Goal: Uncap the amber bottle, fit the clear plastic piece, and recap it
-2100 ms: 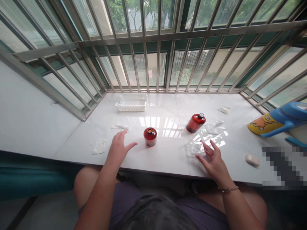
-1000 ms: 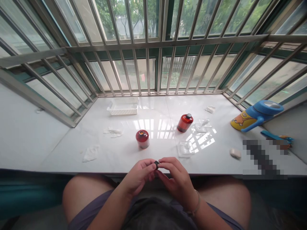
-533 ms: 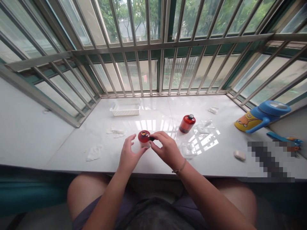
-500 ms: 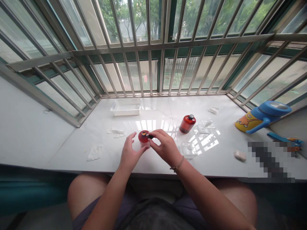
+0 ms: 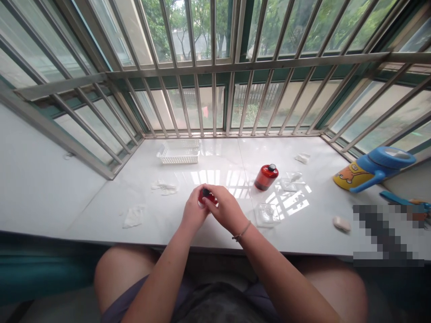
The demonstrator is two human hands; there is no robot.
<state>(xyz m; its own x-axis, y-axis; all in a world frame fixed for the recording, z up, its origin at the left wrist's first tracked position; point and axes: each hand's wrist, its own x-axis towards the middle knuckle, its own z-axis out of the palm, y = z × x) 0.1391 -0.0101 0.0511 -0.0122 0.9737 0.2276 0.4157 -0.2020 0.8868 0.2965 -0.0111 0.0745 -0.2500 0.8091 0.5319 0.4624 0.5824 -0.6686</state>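
A small red bottle (image 5: 211,197) stands on the white surface in front of me, mostly covered by my hands. My left hand (image 5: 195,209) is closed around its left side. On the bottle's neck sits a black cap (image 5: 205,192), and the fingers of my right hand (image 5: 225,207) curl round it from the right; their exact contact is partly hidden. A second red bottle (image 5: 266,178), with a black cap on top, stands upright farther back to the right.
Clear plastic pieces (image 5: 267,215) lie right of my hands. Crumpled white tissues (image 5: 134,217) are at left. A white basket (image 5: 179,153) stands near the window bars. At right are a blue and yellow cup (image 5: 368,168) and a pale oblong object (image 5: 341,224).
My right hand has brought the black cap from beside the bottle's open neck onto it. My left hand has closed in around the bottle.
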